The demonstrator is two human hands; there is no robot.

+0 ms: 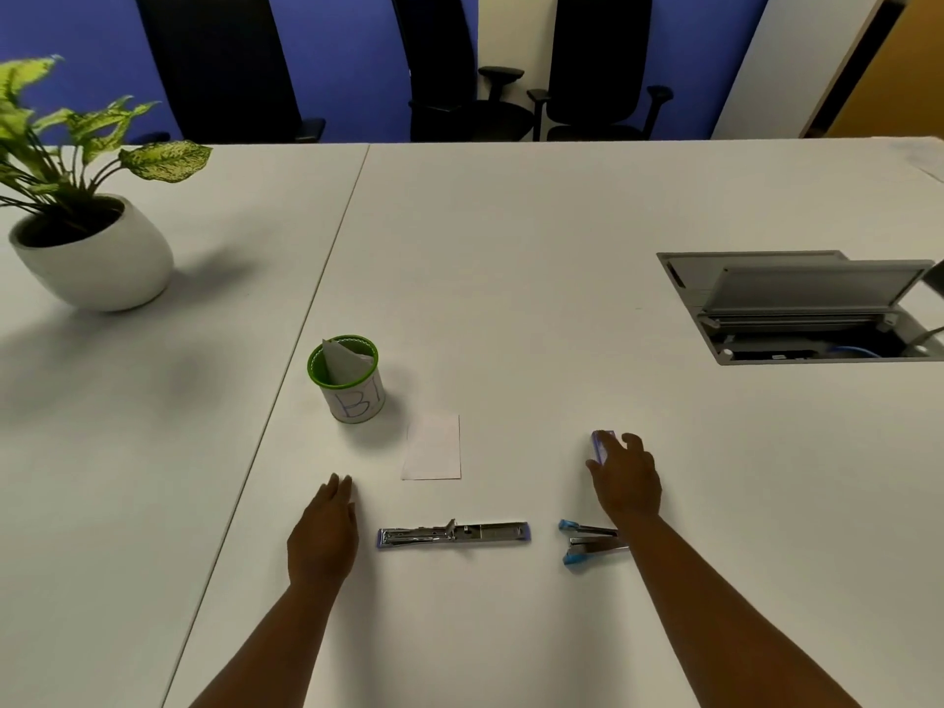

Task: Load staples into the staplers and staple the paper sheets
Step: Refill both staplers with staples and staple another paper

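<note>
Two bare hands reach out over a white surface (511,258). The left hand (323,534) lies flat, palm down, with its fingers straight and close together, holding nothing, toward the near edge and just left of an opened stapler. That purple stapler (453,535) lies unfolded flat in a long line parallel to the near edge, its metal channel facing up. To its right, a blue stapler (587,544) lies on its side with its arms parted in a V; the right forearm passes over its far end.

The right hand (626,477) is farther from the near edge, fingers loosely spread and curved over a small purple box (598,446) that stands on the surface. The fingertips touch its top and side, but whether they actually grip it cannot be told.

Between the two hands and a little farther in, a small white paper sheet (432,448) lies flat. Just beyond it to the left stands a green-rimmed cup (346,380) marked in blue letters, with folded paper inside.

Near the far left edge sits a potted plant (87,237) in a white pot. Toward the right edge, a cable hatch (802,309) set into the surface stands open. Dark office chairs (449,69) line the far edge.
</note>
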